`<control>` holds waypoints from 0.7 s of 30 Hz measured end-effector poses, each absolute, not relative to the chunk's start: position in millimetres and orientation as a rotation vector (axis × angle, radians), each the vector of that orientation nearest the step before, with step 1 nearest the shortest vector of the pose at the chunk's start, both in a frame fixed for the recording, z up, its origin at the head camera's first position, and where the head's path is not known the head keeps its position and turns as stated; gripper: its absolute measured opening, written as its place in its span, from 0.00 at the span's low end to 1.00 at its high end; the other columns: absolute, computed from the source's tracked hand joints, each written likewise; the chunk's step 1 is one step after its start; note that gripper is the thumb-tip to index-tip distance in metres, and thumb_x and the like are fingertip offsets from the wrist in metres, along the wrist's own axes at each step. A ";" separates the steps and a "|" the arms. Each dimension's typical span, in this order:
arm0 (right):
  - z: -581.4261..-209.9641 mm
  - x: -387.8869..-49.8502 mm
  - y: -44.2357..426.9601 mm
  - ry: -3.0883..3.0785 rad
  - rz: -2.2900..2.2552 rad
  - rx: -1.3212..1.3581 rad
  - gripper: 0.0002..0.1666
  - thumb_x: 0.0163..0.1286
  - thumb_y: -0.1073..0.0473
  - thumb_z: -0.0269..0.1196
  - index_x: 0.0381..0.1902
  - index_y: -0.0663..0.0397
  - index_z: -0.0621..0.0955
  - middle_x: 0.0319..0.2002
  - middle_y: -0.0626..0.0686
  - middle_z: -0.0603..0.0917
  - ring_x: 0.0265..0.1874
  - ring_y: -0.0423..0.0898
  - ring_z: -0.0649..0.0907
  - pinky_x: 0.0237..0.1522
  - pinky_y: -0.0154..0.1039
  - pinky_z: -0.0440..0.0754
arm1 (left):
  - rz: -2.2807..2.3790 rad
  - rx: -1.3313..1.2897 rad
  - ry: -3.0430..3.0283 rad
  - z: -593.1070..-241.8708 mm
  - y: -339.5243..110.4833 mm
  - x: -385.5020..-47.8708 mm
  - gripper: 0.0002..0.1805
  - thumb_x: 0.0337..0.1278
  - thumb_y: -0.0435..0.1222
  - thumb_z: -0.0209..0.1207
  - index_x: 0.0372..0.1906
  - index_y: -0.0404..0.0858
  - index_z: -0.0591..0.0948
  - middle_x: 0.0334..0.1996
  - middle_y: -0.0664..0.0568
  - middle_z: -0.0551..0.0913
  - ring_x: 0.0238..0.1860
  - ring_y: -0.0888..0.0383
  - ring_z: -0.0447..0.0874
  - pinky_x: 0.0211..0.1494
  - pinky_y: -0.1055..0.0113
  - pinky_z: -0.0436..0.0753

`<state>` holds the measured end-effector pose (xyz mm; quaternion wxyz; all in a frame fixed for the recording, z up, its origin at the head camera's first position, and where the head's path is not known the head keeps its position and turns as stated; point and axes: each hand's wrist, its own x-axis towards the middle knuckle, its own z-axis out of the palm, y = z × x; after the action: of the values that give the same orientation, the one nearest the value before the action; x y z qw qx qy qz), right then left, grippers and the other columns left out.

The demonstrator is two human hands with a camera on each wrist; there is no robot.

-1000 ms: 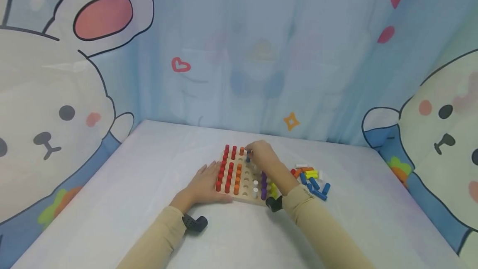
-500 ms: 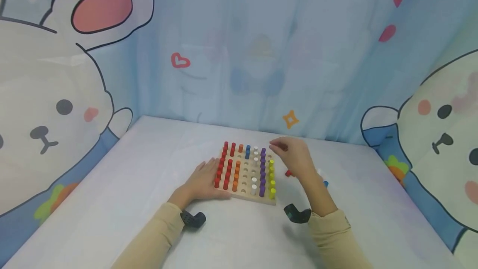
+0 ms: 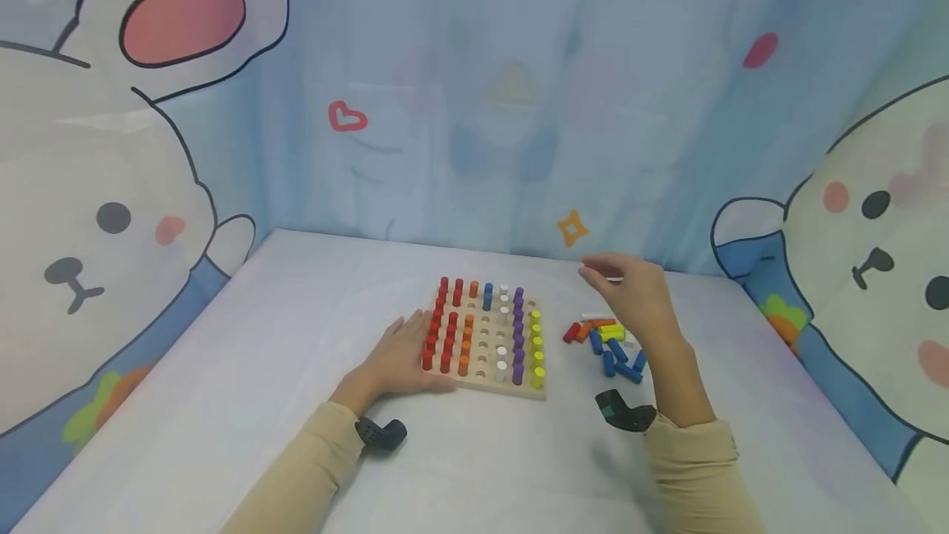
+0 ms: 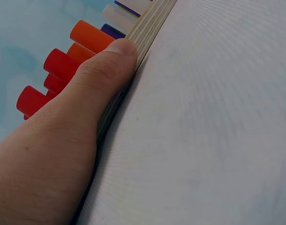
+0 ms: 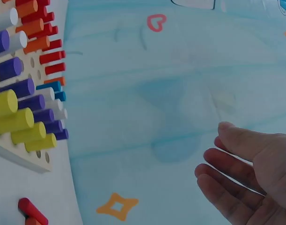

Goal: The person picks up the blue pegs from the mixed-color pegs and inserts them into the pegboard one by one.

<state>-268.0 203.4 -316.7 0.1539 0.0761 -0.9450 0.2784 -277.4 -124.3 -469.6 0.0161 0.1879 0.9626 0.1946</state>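
Observation:
A wooden pegboard [image 3: 493,386] stands on the table, bearing columns of red, orange, blue, white, purple and yellow pegs. Two blue pegs [image 3: 488,297] stand upright at the far end of a column whose other holes are bare. My left hand [image 3: 399,357] rests against the board's near left corner, fingers along the left side; the left wrist view has the thumb [image 4: 103,70] on the front edge [image 4: 150,30]. Right of the board, my right hand [image 3: 639,297] is raised above the table. Its fingers are loosely bent with nothing between them in the right wrist view.
Loose pegs lie right of the board: several blue ones [image 3: 617,350], yellow ones [image 3: 611,333], a red one [image 3: 572,332], orange ones [image 3: 585,331] and white ones. A patterned curtain [image 3: 445,105] hangs behind the white table [image 3: 334,278].
My right hand has left the blue pegs at the board's far end and moved right, over beyond the loose pegs. The left hand has stayed on the board's corner.

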 end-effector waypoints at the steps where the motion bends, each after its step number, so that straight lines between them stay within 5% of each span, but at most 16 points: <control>1: -316.4 -268.0 206.4 -2.725 0.796 0.206 0.27 0.70 0.42 0.56 0.58 0.52 0.78 0.55 0.59 0.81 0.56 0.58 0.78 0.52 0.54 0.81 | 0.607 0.582 2.991 -469.4 -124.3 -277.0 0.68 0.32 0.78 0.54 0.76 0.42 0.46 0.76 0.52 0.50 0.77 0.55 0.43 0.78 0.53 0.45; 12: -319.0 -270.5 245.3 -3.018 0.630 0.234 0.28 0.69 0.46 0.57 0.60 0.57 0.75 0.56 0.65 0.79 0.56 0.62 0.76 0.54 0.59 0.78 | 0.595 0.571 2.988 -465.0 -123.5 -275.0 0.68 0.33 0.76 0.55 0.76 0.42 0.46 0.76 0.53 0.49 0.77 0.56 0.42 0.78 0.54 0.45; 21: -343.9 -285.3 245.5 -3.200 0.652 0.281 0.25 0.66 0.56 0.63 0.59 0.59 0.76 0.52 0.63 0.80 0.52 0.59 0.79 0.49 0.51 0.83 | 0.595 0.562 2.982 -467.8 -123.6 -273.9 0.68 0.33 0.77 0.54 0.76 0.42 0.46 0.76 0.53 0.49 0.77 0.56 0.42 0.78 0.54 0.45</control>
<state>-285.3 245.5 -343.9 -0.0680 0.0856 -0.9740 0.1985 -273.9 -123.6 -467.8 0.0245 0.1817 0.9640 0.1925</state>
